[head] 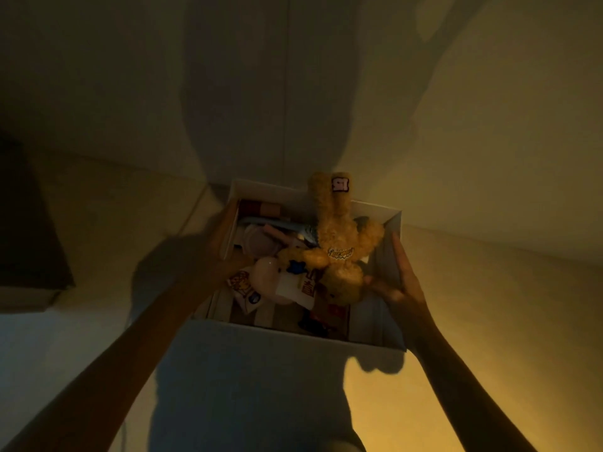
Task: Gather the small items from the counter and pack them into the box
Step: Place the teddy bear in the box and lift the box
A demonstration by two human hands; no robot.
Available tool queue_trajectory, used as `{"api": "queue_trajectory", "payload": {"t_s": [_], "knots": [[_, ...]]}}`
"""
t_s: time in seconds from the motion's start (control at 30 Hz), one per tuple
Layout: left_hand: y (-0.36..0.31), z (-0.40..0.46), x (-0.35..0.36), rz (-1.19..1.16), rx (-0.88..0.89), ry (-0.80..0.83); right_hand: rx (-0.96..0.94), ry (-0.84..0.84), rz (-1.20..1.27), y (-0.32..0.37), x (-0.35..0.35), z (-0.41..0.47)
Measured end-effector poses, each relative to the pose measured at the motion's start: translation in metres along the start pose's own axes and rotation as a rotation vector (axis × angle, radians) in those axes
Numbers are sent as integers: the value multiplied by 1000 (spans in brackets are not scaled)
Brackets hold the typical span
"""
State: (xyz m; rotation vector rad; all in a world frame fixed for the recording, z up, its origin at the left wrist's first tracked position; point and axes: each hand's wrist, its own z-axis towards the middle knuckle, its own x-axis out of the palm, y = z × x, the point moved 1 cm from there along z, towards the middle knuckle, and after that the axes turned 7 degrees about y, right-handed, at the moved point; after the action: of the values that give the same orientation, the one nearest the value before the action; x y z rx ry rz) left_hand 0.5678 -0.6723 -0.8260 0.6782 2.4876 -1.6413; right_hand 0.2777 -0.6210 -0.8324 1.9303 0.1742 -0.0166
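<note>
The box [375,334] sits in the middle of the frame, open-topped and already crowded: a fuzzy yellow plush [339,243] lies on top of the pile with its long ears poking over the far rim toward the upper centre, and a pale round toy [270,282], a printed packet [244,288] and some flat pinkish pieces [261,239] are packed beneath and to the left of it. The load looks nearly complete, so the packing is probably at its end.

The two hands flank the box, most likely to steady or lift it now that it is full. The right hand [404,282] lies along the right wall, fingers straight and together against the outside, thumb reaching inward toward the plush's lower end; whether the thumb touches the plush is unclear. The left hand [225,243] is at the left wall, dark and blurred; it seems to wrap over the rim, but I cannot tell how its fingers lie.

The plush stands higher than the walls, so it may need pressing down before any lid goes on. The box appears to rest on or just above a pale tabletop [489,305] in dim yellow light, with a plain wall [456,93] across the upper frame.
</note>
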Motion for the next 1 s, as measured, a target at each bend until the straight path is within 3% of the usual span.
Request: {"api": "queue_trajectory", "payload": {"t_s": [0.27, 0.43, 1.0], "knots": [[74, 69, 12, -99, 113, 49, -52, -51, -39, -55, 10, 58], [91, 85, 15, -39, 193, -1, -99, -58, -15, -66, 13, 68], [75, 95, 11, -43, 210, 62, -66, -153, -68, -68, 10, 81]]}}
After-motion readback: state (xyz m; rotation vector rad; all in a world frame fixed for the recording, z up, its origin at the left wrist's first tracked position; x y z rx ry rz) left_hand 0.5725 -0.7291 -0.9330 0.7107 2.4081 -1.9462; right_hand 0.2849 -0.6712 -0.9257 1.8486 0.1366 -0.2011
